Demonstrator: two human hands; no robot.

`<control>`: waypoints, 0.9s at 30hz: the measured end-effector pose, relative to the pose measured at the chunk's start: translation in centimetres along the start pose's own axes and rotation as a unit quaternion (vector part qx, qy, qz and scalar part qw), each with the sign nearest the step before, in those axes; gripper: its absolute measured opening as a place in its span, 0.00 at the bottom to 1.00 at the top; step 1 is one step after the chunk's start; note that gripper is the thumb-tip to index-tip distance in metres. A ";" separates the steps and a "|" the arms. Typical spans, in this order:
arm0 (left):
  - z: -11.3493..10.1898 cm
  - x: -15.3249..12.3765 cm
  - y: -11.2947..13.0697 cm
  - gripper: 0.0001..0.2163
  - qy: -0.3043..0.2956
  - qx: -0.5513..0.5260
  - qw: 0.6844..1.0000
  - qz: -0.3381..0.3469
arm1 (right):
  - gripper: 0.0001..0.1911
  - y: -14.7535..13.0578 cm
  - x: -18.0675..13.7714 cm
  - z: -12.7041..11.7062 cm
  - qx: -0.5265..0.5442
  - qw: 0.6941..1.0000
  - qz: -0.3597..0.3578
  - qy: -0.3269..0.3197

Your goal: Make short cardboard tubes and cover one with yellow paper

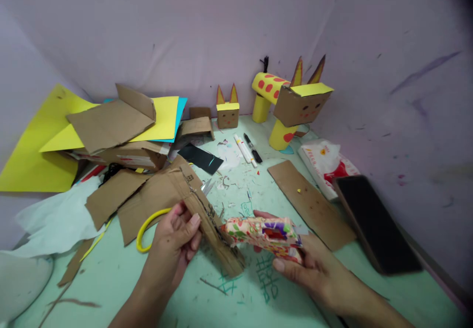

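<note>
Cardboard piece (pixel 212 229) sits low in the middle of the frame, a long folded bit running diagonally from upper left down to lower right. The left hand (pixel 173 242) is gripping it, thumb on top and fingers curled around its left edge. The right hand (pixel 314 269), lower right of centre, is closed around a glue gun (pixel 264 232) that's wrapped in flowery patterned paper. The nozzle points left and is right up against the cardboard piece, looks like it's touching.

A yellow loop (pixel 147 222) pokes out from under the brown scraps just left of the left hand. It could be a scissors handle, I can't say for sure.

Everything is on a pale green surface (pixel 111 278) covered in scribbles and little scraps. Right of the glue gun lies a flat strip (pixel 310 202) of cardboard, and further right a black phone (pixel 375 222) next to a tissue pack (pixel 325 163).

Up at the back wall stands a spotted yellow giraffe (pixel 291 101) with a cardboard box head, and a small head (pixel 227 111) with pointy ears to its left. Two markers (pixel 247 148) lie in front of them. Yellow paper (pixel 37 141) and more cardboard are piled in the upper left.
</note>
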State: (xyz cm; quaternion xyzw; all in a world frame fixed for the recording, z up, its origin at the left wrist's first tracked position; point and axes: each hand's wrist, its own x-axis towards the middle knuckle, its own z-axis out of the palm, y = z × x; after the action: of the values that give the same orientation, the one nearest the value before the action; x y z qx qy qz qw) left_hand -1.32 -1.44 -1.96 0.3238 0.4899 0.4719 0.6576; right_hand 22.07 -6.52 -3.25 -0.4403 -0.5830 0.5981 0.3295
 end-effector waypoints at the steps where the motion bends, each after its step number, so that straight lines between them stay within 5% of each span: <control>1: 0.0 0.0 0.0 0.18 -0.001 0.002 1.000 0.001 | 0.30 0.1 0.0 0.1 -0.001 1.000 -0.001 0.001; 16: 0.1 -0.3 0.1 0.20 -0.003 0.011 1.000 0.012 | 0.31 0.0 0.2 0.5 -0.004 1.000 0.025 0.018; 27: 0.3 -0.4 0.3 0.20 -0.007 0.010 1.000 0.010 | 0.20 -0.3 0.2 0.5 -0.007 1.000 -0.012 0.012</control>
State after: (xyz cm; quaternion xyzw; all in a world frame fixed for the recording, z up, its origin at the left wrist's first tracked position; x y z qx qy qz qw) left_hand -1.13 -1.67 -1.42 0.3388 0.4871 0.4714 0.6525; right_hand 21.47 -6.53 -2.98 -0.4424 -0.5883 0.5850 0.3406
